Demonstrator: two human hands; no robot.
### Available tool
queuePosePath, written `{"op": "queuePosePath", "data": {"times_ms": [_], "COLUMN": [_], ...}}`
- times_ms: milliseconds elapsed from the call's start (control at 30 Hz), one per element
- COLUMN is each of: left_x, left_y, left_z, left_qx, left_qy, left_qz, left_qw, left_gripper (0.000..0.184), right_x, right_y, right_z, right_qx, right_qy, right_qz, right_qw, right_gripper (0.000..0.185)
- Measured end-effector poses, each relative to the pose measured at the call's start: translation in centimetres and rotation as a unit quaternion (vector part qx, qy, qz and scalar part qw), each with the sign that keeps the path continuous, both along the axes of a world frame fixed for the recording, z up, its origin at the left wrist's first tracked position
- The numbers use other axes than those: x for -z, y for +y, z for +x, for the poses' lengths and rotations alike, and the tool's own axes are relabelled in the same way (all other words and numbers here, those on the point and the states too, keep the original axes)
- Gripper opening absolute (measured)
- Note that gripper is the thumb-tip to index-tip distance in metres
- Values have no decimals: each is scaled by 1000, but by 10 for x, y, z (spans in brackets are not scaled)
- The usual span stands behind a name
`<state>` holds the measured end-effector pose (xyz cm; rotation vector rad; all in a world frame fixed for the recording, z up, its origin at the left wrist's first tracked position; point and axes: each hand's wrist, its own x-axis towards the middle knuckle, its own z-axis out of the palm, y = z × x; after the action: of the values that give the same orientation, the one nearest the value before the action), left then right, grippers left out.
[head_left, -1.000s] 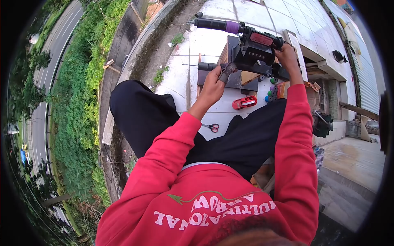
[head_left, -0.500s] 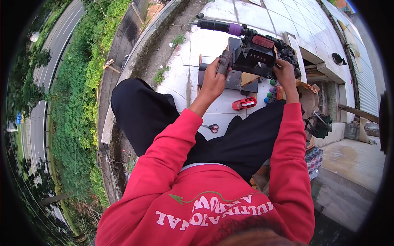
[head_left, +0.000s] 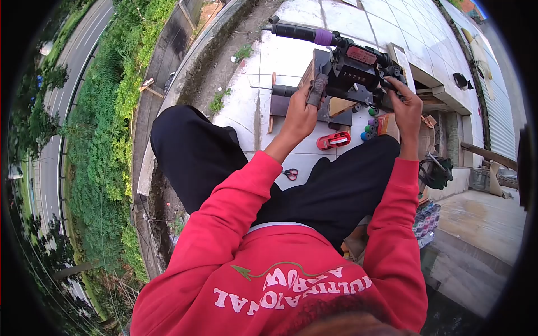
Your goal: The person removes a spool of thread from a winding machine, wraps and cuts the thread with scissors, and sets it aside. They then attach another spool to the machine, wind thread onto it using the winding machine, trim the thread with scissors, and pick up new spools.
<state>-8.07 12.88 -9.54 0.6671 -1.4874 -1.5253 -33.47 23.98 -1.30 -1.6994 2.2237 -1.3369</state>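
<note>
A black machine (head_left: pixel 350 75) with a number counter and a red label stands in front of me on a dark base (head_left: pixel 319 107). From its upper left runs a black roller (head_left: pixel 291 31) with a purple band (head_left: pixel 323 37). My left hand (head_left: pixel 301 115) is closed round a grey-brown, cloth-like piece (head_left: pixel 318 91) at the machine's left side. At the right end, my right hand (head_left: pixel 407 106) has its thumb and fingers together on a small dark part among the dark rollers; the part is too small to name.
Below the machine lie a red tool (head_left: pixel 333 140), scissors (head_left: pixel 290 174) and several small coloured rolls (head_left: pixel 370 129). A raised concrete edge (head_left: pixel 193 61) runs along the left. To the right are a dark green bag (head_left: pixel 436 171) and a plank (head_left: pixel 488 155).
My right hand has moved off the machine's right side, then back to its end, slightly farther right and lower. My left hand has shifted a little, still holding the grey-brown piece.
</note>
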Motion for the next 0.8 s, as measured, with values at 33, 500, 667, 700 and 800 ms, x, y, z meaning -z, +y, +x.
{"op": "queuePosePath", "data": {"times_ms": [33,500,667,700,800], "left_x": [1,2,-6,-6,-7], "left_y": [2,7,3,2,-5], "left_z": [-1,-1,-4,-4,-4], "left_qx": [5,49,28,28,22], "left_qy": [3,-24,28,28,22], "left_qz": [4,67,70,71,76], "left_qw": [1000,996,997,997,997], "left_gripper": [32,26,28,28,27], "right_x": [-7,48,54,47,32], "right_y": [-6,-86,-37,-25,1], "right_z": [-3,-86,-41,-29,-7], "right_qx": [9,26,6,25,14], "right_qy": [12,110,93,86,0], "right_qz": [7,160,162,184,123], "right_qw": [1000,981,982,979,992], "right_gripper": [31,27,26,26,25]}}
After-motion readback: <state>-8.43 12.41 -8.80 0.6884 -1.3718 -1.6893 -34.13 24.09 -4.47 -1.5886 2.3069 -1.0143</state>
